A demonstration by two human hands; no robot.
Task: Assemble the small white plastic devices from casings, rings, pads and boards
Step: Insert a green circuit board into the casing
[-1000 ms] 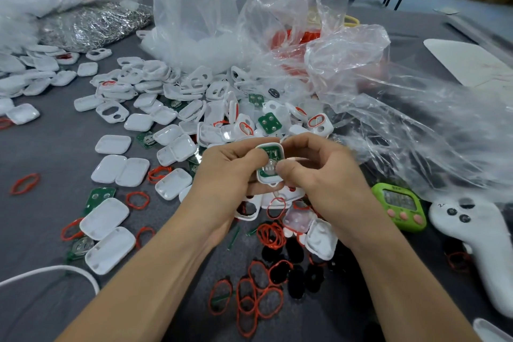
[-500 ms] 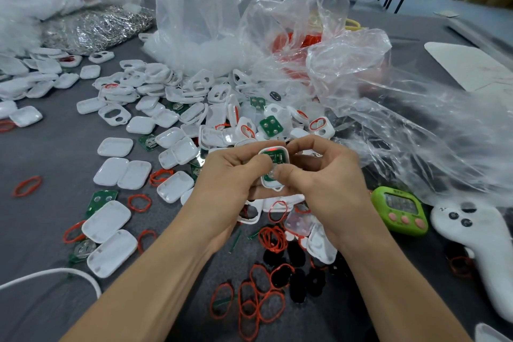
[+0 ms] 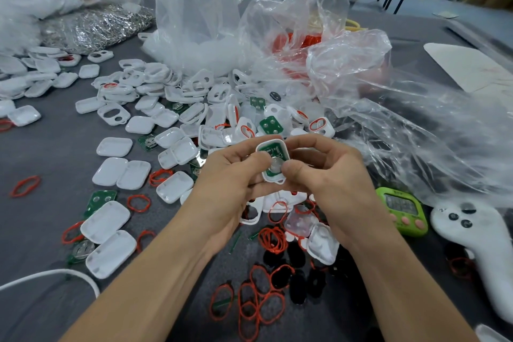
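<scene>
On my feed I see the left forearm (image 3: 155, 272) and the right forearm (image 3: 402, 286) uncovered from the near edge of the view up to the wrists, ending in a bare left hand (image 3: 227, 178) and a bare right hand (image 3: 333, 178).

- We see through one wide-angle camera on the head, facing forward and down across the tabletop (image 3: 41, 164).
- We sit near: the left hand (image 3: 227, 178) and right hand (image 3: 336, 178) enter from 6 o'clock and hold a casing (image 3: 273, 150) at centre frame.
- The tabletop's far edge lies toward 12 o'clock.
</scene>
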